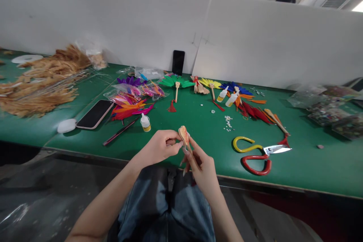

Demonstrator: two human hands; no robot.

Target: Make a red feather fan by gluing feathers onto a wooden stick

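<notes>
Hands meeting over the near edge of the green table, above a lap in blue jeans. Left hand curled, fingertips pinched on the left side of a small tan wooden fan piece. Right hand closed loosely from below, thumb and fingers gripping the piece's lower end. Fan piece held upright between both, just above the table edge, streaked with orange.

Just beyond the left hand: small white glue bottle with a yellow base, standing; dark pen lying slantwise beside it. Farther left: phone in a pink case, face up, white oval object just beside it. Behind these: loose heap of bright feathers, some in clear bags. Far left: big pile of tan feathers.

To the right of the hands: scissors with one yellow and one red handle loop, lying flat, blades pointing right. Scatter of small white beads between hands and scissors, farther back. Along the back: green feather fan with red tassel, yellow fan, blue fan, red feathers, two more glue bottles. Black phone propped against the white partition.
</notes>
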